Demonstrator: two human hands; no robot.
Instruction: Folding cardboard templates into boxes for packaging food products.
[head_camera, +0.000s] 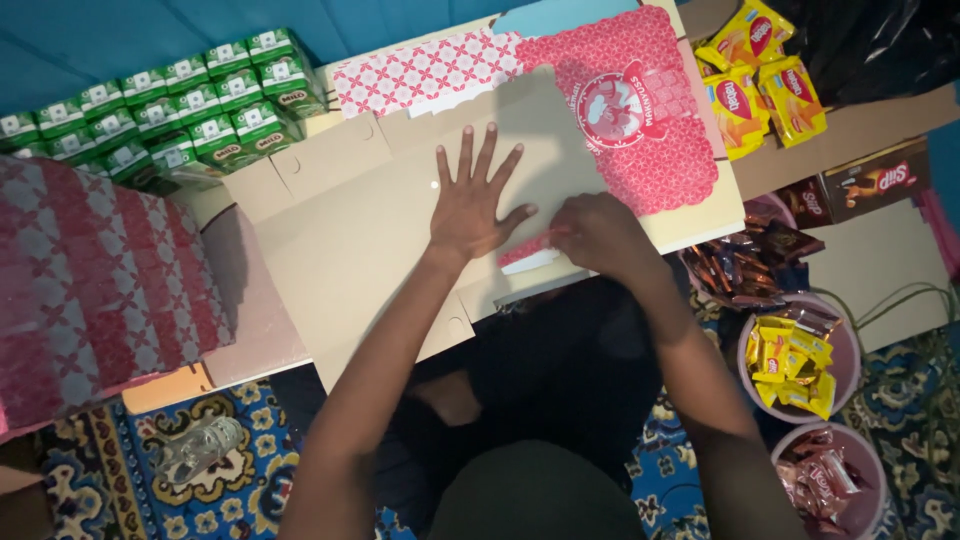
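Observation:
A flat unfolded cardboard box (350, 215) lies in front of me, plain brown side up, with a red and white patterned part (640, 110) at its far right. My left hand (472, 200) rests flat on the brown card, fingers spread. My right hand (598, 235) is closed on a small red and white flap (525, 255) at the box's near edge, right beside the left thumb.
Rows of small green drink cartons (160, 110) stand at the back left. A stack of red patterned flat boxes (95, 285) lies to the left. Yellow snack packets (760, 80) sit at the back right. Pink tubs of wrapped snacks (795, 360) stand at the right on a patterned carpet (130, 470).

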